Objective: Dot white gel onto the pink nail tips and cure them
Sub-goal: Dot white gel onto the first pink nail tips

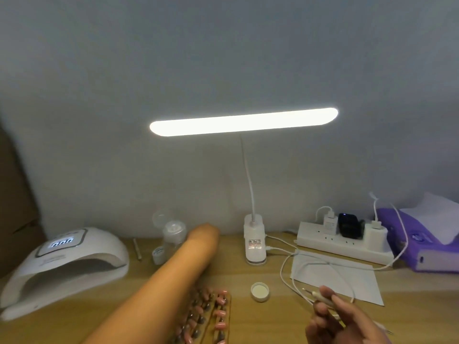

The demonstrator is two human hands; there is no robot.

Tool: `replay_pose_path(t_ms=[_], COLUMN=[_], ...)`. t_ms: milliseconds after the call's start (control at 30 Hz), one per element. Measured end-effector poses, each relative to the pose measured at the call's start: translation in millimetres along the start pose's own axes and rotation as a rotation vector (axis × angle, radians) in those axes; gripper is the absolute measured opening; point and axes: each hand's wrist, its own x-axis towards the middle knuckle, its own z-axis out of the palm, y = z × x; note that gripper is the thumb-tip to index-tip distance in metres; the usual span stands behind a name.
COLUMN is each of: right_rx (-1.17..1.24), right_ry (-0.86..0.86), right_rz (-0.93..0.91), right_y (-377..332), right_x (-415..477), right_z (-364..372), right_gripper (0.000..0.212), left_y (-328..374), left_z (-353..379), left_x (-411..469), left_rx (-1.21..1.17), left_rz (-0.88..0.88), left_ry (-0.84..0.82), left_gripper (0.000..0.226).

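Pink nail tips (219, 312) sit in rows on display strips at the bottom centre of the wooden desk (248, 324). A small round white gel pot (260, 291) stands just right of them. My right hand (347, 324), low on the right, pinches a thin dotting tool (319, 297) whose metal tip points up-left toward the pot. My left forearm crosses over the strips; my left hand (205, 234) shows only as a blurred rounded end near a clear bottle (173, 238), fingers hidden. The white curing lamp (62, 264) stands at the left, its display lit.
A lit clip-on desk lamp (253, 244) stands at the back centre. A power strip (342, 242) with chargers and loose white cables (293, 276) lies at the right, over a white paper sheet (347, 281). A purple tissue pack (427, 242) is far right. A thin stick (137, 249) lies beside the bottle.
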Motion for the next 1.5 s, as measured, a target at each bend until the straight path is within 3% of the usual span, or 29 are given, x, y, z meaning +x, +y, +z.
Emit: replay_pose_path(t_ms=[367,733,900,1000,1100,1200,1367,1433,1500], right_rx=[0.031,0.033,0.024,0.009,-0.004,-0.016,-0.019,-0.037,-0.027], right_ry=[-0.030,0.009,-0.006,-0.012,-0.016,-0.006,-0.072,-0.091,-0.088], right_rz=[-0.058,-0.046,-0.058,-0.059,-0.057,-0.049,-0.028,-0.038,-0.046], right_y=[8.8,9.4,10.0,10.2,11.0,10.9,10.2,10.8,10.5], right_x=[1.2,0.6,1.0,3.5,6.8,10.5,13.9,16.4,18.0], right_z=[1.8,0.9,0.6,0.8,-1.5,-7.0,-8.9,-11.0,-12.6], right_gripper=[0.017,0.020,0.015,0.012,0.012,0.020,0.015,0.034,0.032], left_y=[-0.6,-2.5,-16.4,-40.8,-74.0,-101.4,-115.8,-118.5,-118.6], left_z=[-2.6,-21.9,-37.2,-63.2,-85.8,-84.8,-41.3,-26.0,-17.6], left_x=[9.5,12.0,11.5,-2.9,-27.3,-50.7,-63.8,-64.6,-66.0], left_rx=[-0.081,0.100,-0.004,-0.163,-0.302,-0.306,-0.240,-0.294,-0.367], left_rz=[-0.036,-0.008,-0.025,-0.012,0.017,0.067,0.108,0.096,0.097], left_ry=[0.003,0.109,0.056,0.166,0.345,0.499,0.412,0.418,0.454], left_gripper=[0.036,0.025,0.027,0.031,0.019,0.013,0.012,0.008,0.014])
